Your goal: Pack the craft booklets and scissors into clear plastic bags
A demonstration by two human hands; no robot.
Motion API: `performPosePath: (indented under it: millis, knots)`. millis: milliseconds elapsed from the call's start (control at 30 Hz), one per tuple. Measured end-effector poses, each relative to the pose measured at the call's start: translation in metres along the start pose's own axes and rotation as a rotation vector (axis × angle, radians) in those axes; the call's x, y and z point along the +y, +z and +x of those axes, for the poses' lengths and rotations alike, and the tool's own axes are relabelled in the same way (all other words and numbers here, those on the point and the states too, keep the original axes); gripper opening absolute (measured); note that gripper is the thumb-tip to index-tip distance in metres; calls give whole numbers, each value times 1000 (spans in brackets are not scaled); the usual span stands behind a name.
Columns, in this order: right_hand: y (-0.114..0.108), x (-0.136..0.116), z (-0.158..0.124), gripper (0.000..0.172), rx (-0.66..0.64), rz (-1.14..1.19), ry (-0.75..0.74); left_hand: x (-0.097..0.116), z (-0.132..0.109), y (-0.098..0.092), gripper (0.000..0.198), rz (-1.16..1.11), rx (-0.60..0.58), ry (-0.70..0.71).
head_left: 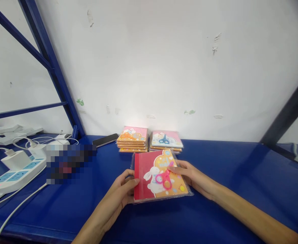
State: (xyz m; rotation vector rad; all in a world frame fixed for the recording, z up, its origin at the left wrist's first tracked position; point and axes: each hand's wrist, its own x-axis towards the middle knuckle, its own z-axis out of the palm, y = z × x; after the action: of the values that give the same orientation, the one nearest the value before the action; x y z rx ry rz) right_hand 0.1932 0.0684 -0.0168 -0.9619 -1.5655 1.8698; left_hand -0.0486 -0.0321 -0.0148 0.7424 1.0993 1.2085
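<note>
On the blue bench point(227, 169), both hands point(121, 193) point(189, 174) clasp a wrapped booklet point(149, 176).

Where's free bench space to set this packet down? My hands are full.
Blue bench top shows right of the rabbit packet. Crowded: leftward at the power strip, and behind, at the two stacks and phone.

The packet point(161, 176) has a glossy clear plastic sleeve over a printed paper cover. The desk point(227, 176) has a smooth, shiny blue surface, the frame point(55, 74) looks like painted metal, and the wall point(149, 67) is matt, chipped white paint.
</note>
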Motion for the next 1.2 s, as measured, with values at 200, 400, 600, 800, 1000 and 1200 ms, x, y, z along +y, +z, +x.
performPosePath:
  millis: [200, 400, 600, 800, 1000, 1200]
  knots:
    - [-2, 1, 1, 58, -13, 26, 18, 0, 1, -1, 39, 34, 21, -9]
    - [-8, 3, 3, 55, 2, -38, -1, 3, 3, -5, 36, 11, 15, -35]
    - [-25, -5, 7, 39, 75, -100, -55, 11, 5, -20, 30, 115, 27, -58]
    - [-60, -37, -6, 27, 190, -312, -86, 21, 5, -37, 44, 203, 221, -42]
    - [-112, -54, -35, 33, 241, -602, 26, 25, 7, -45, 40, 88, 272, 31]
    - [-142, -46, -38, 42, 684, -829, -96, 27, 6, -39, 34, 7, 236, 39]
